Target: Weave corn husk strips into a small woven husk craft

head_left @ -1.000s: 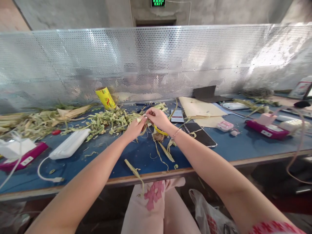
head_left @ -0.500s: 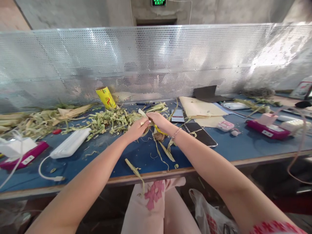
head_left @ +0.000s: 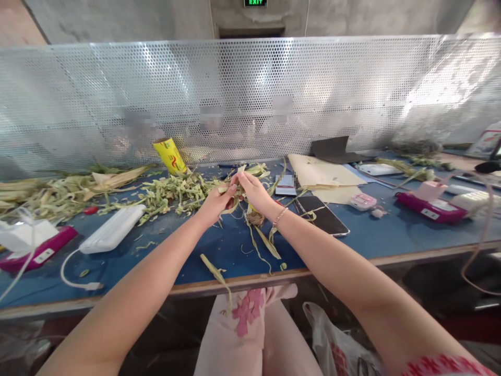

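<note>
Both hands, left point(head_left: 214, 202) and right point(head_left: 254, 192), pinch a husk strip point(head_left: 239, 170) with closed fingers above the blue counter point(head_left: 219, 245), mid-peel by the husk pile point(head_left: 176, 192), seemingly needing a steady pull

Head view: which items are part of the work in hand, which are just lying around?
In use:
left hand and right hand, pinching a leaf strip
heap of leaf strips
long leaves

Lying about:
yellow tube
dark phone
white power bank
brown envelope
pink device
</note>
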Motion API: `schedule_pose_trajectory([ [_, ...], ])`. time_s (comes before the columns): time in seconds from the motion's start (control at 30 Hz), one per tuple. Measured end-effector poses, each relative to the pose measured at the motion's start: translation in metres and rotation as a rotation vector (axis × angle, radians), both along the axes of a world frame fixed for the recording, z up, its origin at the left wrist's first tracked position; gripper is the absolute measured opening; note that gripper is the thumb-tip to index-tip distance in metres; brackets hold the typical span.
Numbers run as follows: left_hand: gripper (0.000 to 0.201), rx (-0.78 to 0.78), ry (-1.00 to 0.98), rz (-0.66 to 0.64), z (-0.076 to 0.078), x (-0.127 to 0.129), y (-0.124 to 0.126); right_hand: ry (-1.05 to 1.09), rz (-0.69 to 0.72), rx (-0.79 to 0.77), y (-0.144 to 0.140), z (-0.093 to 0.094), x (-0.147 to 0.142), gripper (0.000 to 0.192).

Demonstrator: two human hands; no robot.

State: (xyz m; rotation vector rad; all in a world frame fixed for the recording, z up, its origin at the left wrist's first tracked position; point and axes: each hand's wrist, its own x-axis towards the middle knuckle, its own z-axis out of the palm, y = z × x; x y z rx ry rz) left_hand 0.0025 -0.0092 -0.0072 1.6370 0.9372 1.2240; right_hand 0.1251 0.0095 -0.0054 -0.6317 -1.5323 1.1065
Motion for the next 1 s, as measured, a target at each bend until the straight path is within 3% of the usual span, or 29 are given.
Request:
schedule_pose_trajectory([
  [0.2, 0.032, -0.1, -0.078, -0.058, 0.0, 0.001, 0.001, 0.013, 0.04, -0.035, 0.002, -0.002, 0.0, 0.038],
  [0.47, 0.017, -0.232, -0.278, -0.021, 0.006, 0.003, -0.002, 0.122, 0.12, -0.141, -0.001, 0.002, 0.003, 0.026],
  [0.67, 0.009, -0.226, -0.353, -0.04, 0.008, 0.0, -0.003, 0.179, 0.106, -0.153, 0.005, 0.0, 0.003, 0.018],
  [0.83, 0.017, -0.152, -0.327, -0.063, 0.006, -0.001, -0.001, 0.21, 0.043, -0.15, 0.009, -0.001, 0.002, 0.027],
  [1.0, 0.022, -0.118, -0.326, -0.046, 0.003, -0.001, 0.002, 0.16, 0.019, -0.093, 0.01, -0.003, 0.003, 0.024],
])
